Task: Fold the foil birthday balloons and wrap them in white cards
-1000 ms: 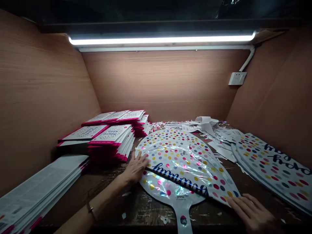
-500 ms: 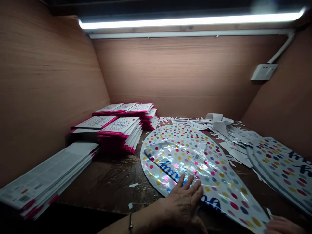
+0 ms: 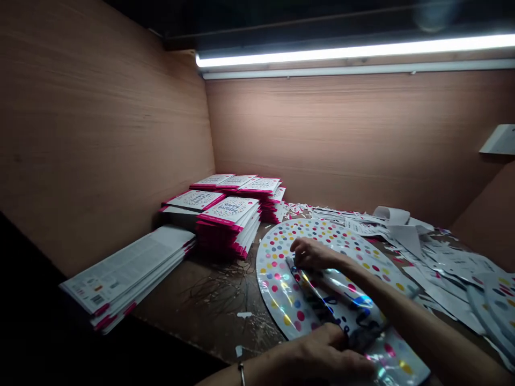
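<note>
A flat polka-dot foil balloon (image 3: 277,292) with blue lettering lies on the dark tabletop, its upper layer folded over into a narrower shiny flap. My right hand (image 3: 316,254) reaches across from the right, its fingers curled and pinching the far end of that flap. Nearer to me, my left hand (image 3: 322,351), with a thin bracelet at the wrist, grips the near end of the same flap between thumb and fingers. Part of the lettering is hidden by the fold and my right forearm.
Stacks of printed white and pink packets (image 3: 229,209) stand at the back left. A pile of long flat packets (image 3: 137,268) lies in front of them. Paper strips (image 3: 418,236) litter the back right, beside more dotted foil pieces (image 3: 499,305). Wooden panels (image 3: 341,128) enclose the tabletop.
My left hand has gone from lying flat on the foil to gripping the flap. My right hand has come from the lower right to the flap's far end. The view has swung left.
</note>
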{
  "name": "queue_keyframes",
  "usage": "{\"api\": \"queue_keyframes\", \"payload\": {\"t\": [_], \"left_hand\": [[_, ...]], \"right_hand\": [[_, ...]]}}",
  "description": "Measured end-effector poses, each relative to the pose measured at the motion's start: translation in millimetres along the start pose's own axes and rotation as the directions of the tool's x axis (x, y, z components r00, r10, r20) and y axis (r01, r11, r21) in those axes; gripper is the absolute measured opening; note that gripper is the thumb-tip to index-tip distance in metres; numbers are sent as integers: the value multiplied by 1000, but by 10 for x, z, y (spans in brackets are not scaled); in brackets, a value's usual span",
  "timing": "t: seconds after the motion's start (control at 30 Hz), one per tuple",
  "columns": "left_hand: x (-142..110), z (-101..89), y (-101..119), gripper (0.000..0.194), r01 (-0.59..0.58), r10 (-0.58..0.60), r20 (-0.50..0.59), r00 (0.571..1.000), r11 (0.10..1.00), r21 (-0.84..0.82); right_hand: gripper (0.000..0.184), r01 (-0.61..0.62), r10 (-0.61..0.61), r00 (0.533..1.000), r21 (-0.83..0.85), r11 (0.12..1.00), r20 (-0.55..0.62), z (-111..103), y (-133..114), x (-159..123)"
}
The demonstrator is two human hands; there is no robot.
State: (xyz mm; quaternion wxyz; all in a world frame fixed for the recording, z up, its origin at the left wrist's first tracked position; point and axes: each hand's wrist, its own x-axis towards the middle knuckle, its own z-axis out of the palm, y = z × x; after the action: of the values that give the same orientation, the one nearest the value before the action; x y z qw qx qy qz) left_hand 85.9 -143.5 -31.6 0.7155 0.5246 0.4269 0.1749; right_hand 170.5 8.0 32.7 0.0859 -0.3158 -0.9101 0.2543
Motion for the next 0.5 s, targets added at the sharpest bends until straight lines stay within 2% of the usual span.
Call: {"api": "queue_keyframes", "payload": {"t": [0.03,0.1,0.17,0.2,0.27,0.4,0.5], "left_hand": [[56,17,-51,55,-31,28,-20,999,983,-179],[192,72,-139,59,-116,110,-43,993,865,-488],[315,129,-195,62,-175,173,-70,982,721,-670],[359,151,-213,63,-187,188,-79,979,679,-710],[407,175,-236,63,-196,196,-86,977,661,-724],[420,156,-276,65,-209,230,-59,971,710,-672],[402,132,-317,70,-218,268,4,963,794,-567]], "right_hand": [[3,-23,23,999,3,1000,25,147,120,109],[10,-75,75,996,6,997,56,373,335,228],[16,-127,125,989,13,992,80,480,489,273],[18,-146,144,985,21,989,96,494,539,286],[22,-173,166,977,39,984,132,472,595,307],[20,-205,191,962,56,977,195,406,577,331],[16,-204,192,967,54,977,169,393,520,308]]}}
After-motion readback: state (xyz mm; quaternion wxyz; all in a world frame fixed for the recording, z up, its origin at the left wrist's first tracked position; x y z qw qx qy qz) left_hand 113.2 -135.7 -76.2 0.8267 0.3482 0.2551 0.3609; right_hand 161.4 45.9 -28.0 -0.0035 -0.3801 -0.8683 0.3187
